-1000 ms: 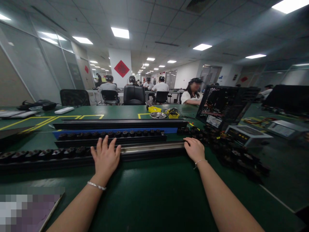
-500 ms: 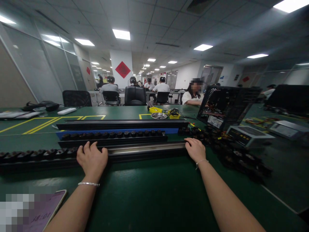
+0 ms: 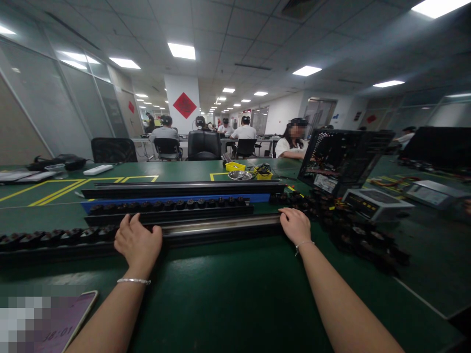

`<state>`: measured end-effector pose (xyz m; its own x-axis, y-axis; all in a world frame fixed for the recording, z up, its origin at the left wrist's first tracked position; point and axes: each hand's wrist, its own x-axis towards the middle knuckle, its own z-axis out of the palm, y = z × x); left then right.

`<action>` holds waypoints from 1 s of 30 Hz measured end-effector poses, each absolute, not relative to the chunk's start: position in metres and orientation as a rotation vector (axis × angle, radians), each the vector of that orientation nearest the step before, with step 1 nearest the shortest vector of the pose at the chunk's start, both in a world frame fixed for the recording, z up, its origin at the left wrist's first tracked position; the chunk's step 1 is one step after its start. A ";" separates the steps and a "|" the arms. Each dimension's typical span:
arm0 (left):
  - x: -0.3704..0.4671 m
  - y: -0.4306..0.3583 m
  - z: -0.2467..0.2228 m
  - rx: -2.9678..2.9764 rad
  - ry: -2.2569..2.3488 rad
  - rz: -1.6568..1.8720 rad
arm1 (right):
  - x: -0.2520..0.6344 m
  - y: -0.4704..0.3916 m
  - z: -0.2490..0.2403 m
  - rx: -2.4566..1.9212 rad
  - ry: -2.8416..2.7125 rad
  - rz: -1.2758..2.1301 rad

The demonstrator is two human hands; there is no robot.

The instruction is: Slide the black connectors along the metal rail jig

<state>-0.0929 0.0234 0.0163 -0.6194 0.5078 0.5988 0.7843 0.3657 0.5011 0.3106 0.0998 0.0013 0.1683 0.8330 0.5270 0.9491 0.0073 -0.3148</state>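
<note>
The left hand (image 3: 138,241), loosely curled, and the right hand (image 3: 295,225), fingers bent, rest on the long rail (image 3: 221,227); whether either truly grips is hard to tell. Between the forearms, bare desk (image 3: 228,294) runs toward the wearer; dark parts (image 3: 362,235) crowd right of the right hand.

The long rail (image 3: 221,226) has a bright, smooth channel that looks like metal, with glossy streaks along it, set between dark edges. The tabletop (image 3: 235,289) presents a smooth green surface, semi-glossy, with soft reflections. The blue strip (image 3: 263,198) appears matt. The round dish (image 3: 240,175) is shiny, metal in appearance. The yellow tray (image 3: 235,167) looks like plastic. The power supply (image 3: 377,203) shows a grey metal-like casing, dull in finish. The padded chair (image 3: 204,144) has a dark, leather-like cover with a slight sheen.
</note>
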 end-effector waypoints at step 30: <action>-0.082 0.025 0.024 -1.278 -2.367 -0.958 | 0.311 0.100 0.001 -1.840 -1.663 -0.235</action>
